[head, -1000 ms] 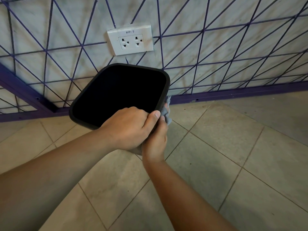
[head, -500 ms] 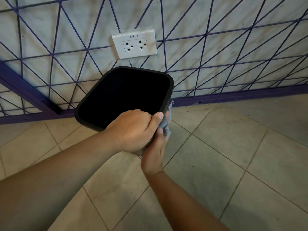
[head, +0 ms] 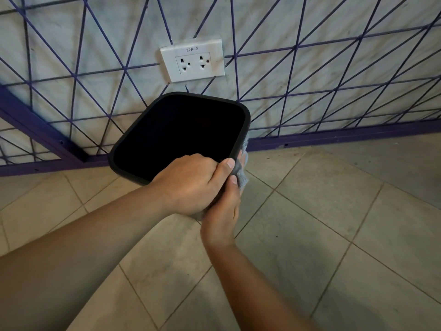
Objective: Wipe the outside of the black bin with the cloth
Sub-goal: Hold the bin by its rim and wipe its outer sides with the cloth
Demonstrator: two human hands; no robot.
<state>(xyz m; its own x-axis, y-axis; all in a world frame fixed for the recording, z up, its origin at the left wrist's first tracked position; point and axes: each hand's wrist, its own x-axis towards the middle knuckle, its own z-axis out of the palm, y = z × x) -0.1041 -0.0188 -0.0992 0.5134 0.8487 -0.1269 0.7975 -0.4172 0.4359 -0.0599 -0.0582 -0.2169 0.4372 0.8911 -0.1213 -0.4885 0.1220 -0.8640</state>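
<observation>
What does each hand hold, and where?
Left hand grips the black bin by its near rim corner. Right hand holds the grey cloth against the bin's outer side.

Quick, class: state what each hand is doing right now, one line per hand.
Left hand: closed, gripping the near rim of the square black plastic bin.
Right hand: closed on the grey cloth, against the bin's outer side.
</observation>
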